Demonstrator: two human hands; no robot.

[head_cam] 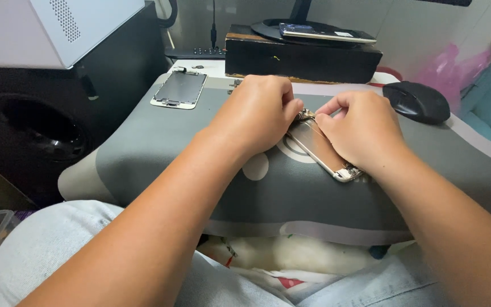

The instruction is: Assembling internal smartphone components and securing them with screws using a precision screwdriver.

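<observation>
Both hands pinching opened phone (pixel 319 149) — screen panel (pixel 179 89), mouse (pixel 417 101) nearby

Two hands, left hand (pixel 257 113) and right hand (pixel 365 132), at center; one opened phone body (pixel 319 149); one detached phone screen (pixel 179 88) at ten o'clock; one computer mouse (pixel 417 101) at two o'clock.

Both bare forearms reach forward from the lower edge of the view and converge near the middle, the left one crossing diagonally from the lower left. The left hand (pixel 259 113) is curled into a loose fist, knuckles up, its fingertips pinched together at its right side. The right hand (pixel 362 128) lies palm down, thumb and forefinger pinched and meeting the left hand's fingertips, with its other fingers folded under.
</observation>
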